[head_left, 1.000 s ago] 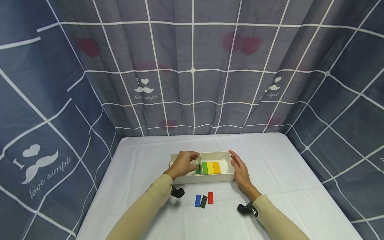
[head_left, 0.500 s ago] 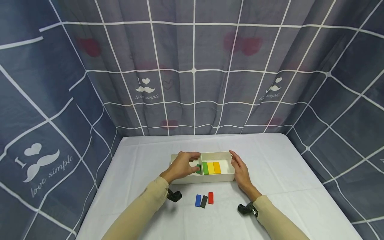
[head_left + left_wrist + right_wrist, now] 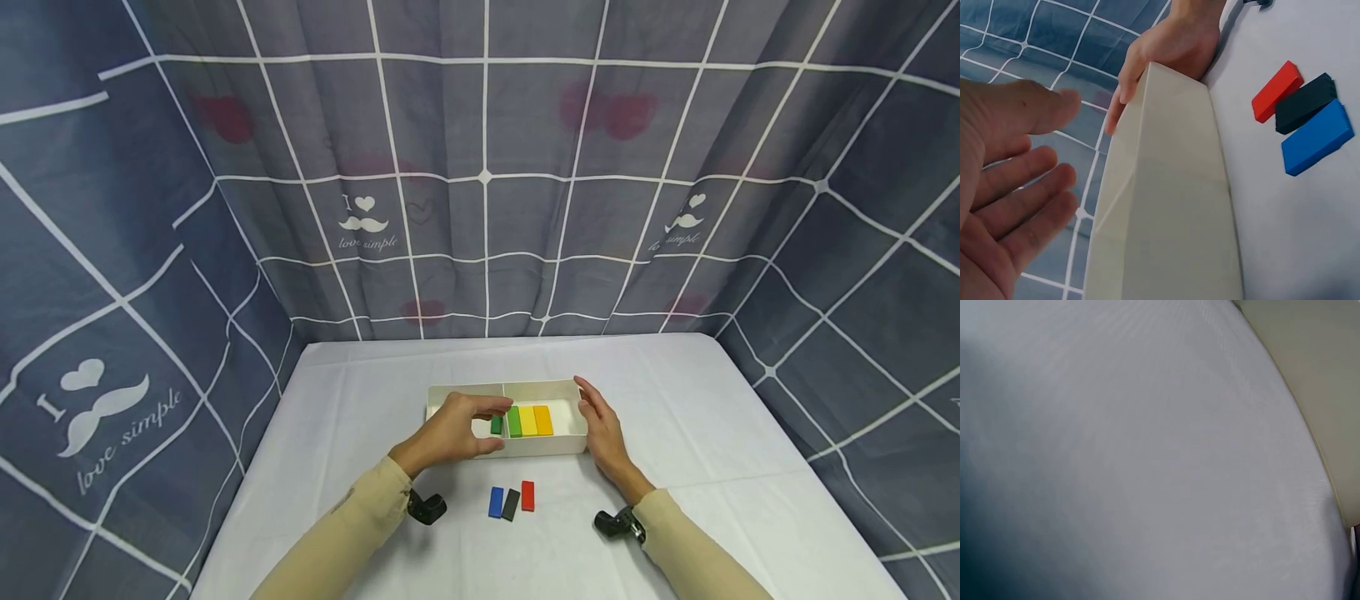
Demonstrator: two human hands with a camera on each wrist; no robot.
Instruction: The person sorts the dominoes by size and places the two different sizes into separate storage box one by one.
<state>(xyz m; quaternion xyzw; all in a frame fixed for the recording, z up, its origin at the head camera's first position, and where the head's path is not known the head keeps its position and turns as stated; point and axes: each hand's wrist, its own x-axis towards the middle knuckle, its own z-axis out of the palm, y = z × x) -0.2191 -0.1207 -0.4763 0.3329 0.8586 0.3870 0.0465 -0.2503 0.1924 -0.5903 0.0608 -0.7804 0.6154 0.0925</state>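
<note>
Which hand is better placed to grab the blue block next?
Left, probably: the left hand is empty and nearer the blue block, while the right hand rests against the right end of the white box.

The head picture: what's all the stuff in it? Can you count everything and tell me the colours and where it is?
Curtain: can't tell how many pieces, blue-grey with white lines, at the back and both sides
Tablecloth: 1, white, lower part of the picture
Box: 1, cream, on the tablecloth
Blocks in the left compartment: 1, the dark green block, near the divider
Blocks in the right compartment: 3, the light green block, yellow block and orange block, side by side
Blocks outside: 3, the blue block, black block and red block, this side of the box
Wrist cameras: 2, black, one per wrist
Sleeves: 2, beige, on the arms
Hands: 2, left hand over the left compartment, right hand touching the box's right end
</note>
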